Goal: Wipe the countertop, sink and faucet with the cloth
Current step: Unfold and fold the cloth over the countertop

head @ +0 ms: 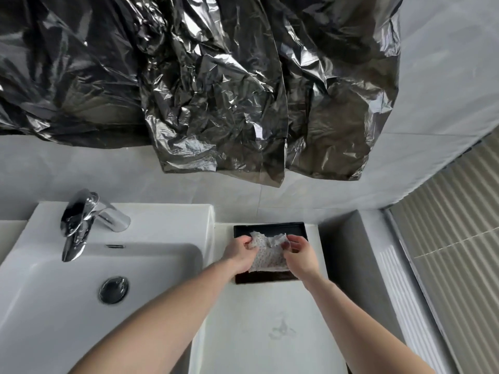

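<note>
Nearest me, the white stone desk (270, 333) carries a faint grey smear, so wiping there looks not yet done. Further out, my left hand (239, 253) and right hand (298, 259) each pinch an upper corner of the white dotted cloth (267, 256), which hangs over the black rectangular tray (270, 228). I judge the main risk is dragging that light tray along when I lift, or letting one corner slip so the cloth bunches. To the left, the white ceramic sink (81, 306) and the chrome faucet (81, 222) wait; a loose cloth could snag on the handle. Beyond, crinkled black plastic sheeting (189, 85) hangs over the wall.
</note>
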`<state>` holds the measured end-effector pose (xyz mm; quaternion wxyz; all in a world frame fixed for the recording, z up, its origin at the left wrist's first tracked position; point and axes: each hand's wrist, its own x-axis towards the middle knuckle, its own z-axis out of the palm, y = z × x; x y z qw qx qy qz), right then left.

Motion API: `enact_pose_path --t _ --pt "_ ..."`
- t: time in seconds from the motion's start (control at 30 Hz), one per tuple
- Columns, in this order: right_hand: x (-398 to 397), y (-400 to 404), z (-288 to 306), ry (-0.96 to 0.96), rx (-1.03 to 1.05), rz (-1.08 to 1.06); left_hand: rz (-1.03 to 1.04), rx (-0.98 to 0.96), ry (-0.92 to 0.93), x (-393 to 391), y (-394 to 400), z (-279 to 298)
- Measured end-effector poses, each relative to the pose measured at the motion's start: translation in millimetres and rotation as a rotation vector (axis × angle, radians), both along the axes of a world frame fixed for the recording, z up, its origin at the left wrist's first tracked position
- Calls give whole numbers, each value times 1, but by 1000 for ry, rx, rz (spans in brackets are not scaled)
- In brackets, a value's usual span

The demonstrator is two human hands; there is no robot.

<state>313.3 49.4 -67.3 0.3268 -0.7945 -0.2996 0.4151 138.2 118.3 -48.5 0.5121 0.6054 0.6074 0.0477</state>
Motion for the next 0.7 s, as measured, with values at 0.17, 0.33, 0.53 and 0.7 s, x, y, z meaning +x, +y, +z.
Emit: enact_pose_path --t 0.17,0.33,0.53,0.7 --pt "-2 2 -4 -310 -30 331 -372 188 340 -4 0 -26" --pt "-8 -13 -44 -459 -131 575 -781 359 448 -6 -23 -49" --pt "-11 -18 -63 -566 -197 752 -937 430 600 -2 -26 -60" --pt "-13 -19 -48 -560 -201 765 -913 334 599 -4 -30 -43"
